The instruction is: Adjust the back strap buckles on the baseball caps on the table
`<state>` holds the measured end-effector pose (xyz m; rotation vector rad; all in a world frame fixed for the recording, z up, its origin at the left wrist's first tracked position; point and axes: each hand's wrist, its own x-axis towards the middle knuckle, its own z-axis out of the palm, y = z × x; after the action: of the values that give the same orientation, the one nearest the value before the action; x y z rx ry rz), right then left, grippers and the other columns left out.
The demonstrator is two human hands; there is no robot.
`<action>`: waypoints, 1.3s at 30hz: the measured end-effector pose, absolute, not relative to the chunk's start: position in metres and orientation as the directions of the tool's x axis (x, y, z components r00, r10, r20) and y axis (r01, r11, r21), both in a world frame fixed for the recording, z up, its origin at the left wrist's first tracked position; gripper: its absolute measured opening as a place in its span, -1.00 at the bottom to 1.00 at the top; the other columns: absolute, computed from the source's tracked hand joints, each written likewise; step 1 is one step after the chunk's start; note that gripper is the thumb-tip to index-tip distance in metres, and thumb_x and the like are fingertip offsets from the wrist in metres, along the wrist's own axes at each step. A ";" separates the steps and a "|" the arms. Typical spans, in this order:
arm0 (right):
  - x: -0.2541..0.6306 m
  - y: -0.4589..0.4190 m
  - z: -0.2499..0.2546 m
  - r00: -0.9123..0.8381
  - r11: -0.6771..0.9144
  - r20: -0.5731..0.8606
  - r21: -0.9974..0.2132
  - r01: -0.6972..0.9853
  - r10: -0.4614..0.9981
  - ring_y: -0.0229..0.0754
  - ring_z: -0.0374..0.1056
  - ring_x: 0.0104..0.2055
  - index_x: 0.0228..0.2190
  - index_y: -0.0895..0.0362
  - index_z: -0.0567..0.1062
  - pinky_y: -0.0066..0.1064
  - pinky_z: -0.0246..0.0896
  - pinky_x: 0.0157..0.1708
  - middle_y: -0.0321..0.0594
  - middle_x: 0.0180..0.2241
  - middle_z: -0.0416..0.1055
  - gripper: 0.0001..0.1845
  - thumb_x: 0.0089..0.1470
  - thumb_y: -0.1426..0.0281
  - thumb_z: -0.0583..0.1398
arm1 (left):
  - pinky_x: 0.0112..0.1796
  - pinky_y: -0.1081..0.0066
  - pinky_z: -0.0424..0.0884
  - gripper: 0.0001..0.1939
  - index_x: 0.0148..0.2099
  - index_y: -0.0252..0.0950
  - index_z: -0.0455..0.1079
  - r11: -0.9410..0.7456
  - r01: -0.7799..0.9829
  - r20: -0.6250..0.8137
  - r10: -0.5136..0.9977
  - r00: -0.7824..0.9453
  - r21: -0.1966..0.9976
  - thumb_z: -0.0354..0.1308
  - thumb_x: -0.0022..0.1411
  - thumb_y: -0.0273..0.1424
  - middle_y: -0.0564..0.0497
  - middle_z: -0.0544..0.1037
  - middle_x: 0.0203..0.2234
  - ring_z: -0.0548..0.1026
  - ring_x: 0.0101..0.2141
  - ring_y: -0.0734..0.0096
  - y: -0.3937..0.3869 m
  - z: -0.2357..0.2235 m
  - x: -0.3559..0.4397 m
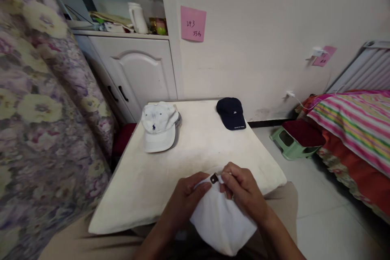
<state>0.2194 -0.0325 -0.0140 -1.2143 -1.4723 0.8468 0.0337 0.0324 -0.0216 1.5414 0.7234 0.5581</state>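
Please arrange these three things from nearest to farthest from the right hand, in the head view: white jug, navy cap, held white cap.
From the right hand:
1. White cap: in its grip.
2. Navy cap: far right part of the table.
3. White jug: beyond the table, on the left shelf.

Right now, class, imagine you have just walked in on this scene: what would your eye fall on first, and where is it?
Probably the white cap at the near table edge, its back strap pinched between the left hand and right hand. Next come the navy cap at the table's far right and the flowered curtain filling the left side of the view.
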 end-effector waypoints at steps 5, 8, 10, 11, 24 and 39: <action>0.219 -0.031 -0.015 0.021 0.167 0.169 -0.984 0.064 0.985 -0.39 0.20 -0.66 -0.47 0.14 0.38 -0.52 0.08 -0.59 -0.38 -0.62 0.37 -0.65 0.30 0.20 0.12 | -0.43 0.48 0.21 -0.69 -0.24 -0.34 0.52 0.036 0.107 -0.100 0.718 0.688 0.994 0.17 0.26 -0.17 0.03 0.49 -0.45 0.35 -0.44 0.41 0.034 -0.018 0.031; 0.215 -0.033 -0.011 0.022 0.158 0.160 -0.985 0.065 0.987 -0.40 0.20 -0.66 -0.46 0.15 0.39 -0.55 0.07 -0.62 -0.37 -0.59 0.39 -0.66 0.27 0.20 0.15 | -0.41 0.46 0.25 -0.69 -0.25 -0.33 0.52 -0.040 0.181 -0.098 0.719 0.688 0.983 0.14 0.27 -0.17 0.00 0.51 -0.44 0.39 -0.42 0.36 0.031 -0.005 0.032; 0.212 -0.034 -0.008 -0.011 0.162 0.161 -0.984 0.079 0.987 -0.40 0.22 -0.66 -0.47 0.15 0.40 -0.54 0.07 -0.63 -0.36 -0.58 0.39 -0.67 0.26 0.21 0.16 | -0.34 0.43 0.29 -0.72 -0.24 -0.32 0.52 -0.101 0.214 -0.079 0.713 0.696 0.972 0.15 0.26 -0.19 -0.02 0.55 -0.39 0.43 -0.35 0.29 0.029 0.002 0.033; 0.212 -0.035 -0.007 -0.031 0.168 0.165 -0.982 0.090 0.986 -0.39 0.23 -0.66 -0.47 0.15 0.41 -0.54 0.08 -0.63 -0.35 -0.58 0.39 -0.68 0.26 0.22 0.16 | -0.31 0.42 0.30 -0.73 -0.24 -0.31 0.51 -0.117 0.218 -0.071 0.713 0.697 0.969 0.16 0.25 -0.21 -0.02 0.56 -0.38 0.44 -0.32 0.27 0.028 0.003 0.033; 0.231 -0.037 -0.006 -0.044 0.224 0.220 -0.941 0.252 0.974 -0.11 0.41 -0.10 -0.16 0.10 0.54 -0.34 0.30 -0.20 -0.13 -0.15 0.50 -0.80 0.21 0.31 0.20 | -0.48 0.53 0.21 -0.76 -0.29 -0.33 0.45 0.341 -0.028 -0.213 0.645 0.734 0.940 0.31 0.15 -0.25 0.04 0.51 -0.49 0.37 -0.53 0.50 0.025 -0.015 0.031; 0.251 -0.022 -0.034 0.131 0.028 0.032 -0.999 0.029 0.991 -0.33 0.12 -0.54 -0.48 0.15 0.40 -0.49 0.00 -0.52 -0.39 -0.58 0.29 -0.70 0.13 0.21 0.26 | -0.54 0.55 0.10 -0.67 -0.36 -0.36 0.47 0.354 -0.033 -0.216 0.637 0.740 0.935 0.34 0.11 -0.15 0.06 0.44 -0.57 0.26 -0.59 0.57 0.027 -0.014 0.030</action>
<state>0.2509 -0.0218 -0.0341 -1.2659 -1.1454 1.0771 0.0300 0.0271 -0.0145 1.1383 0.6242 0.4714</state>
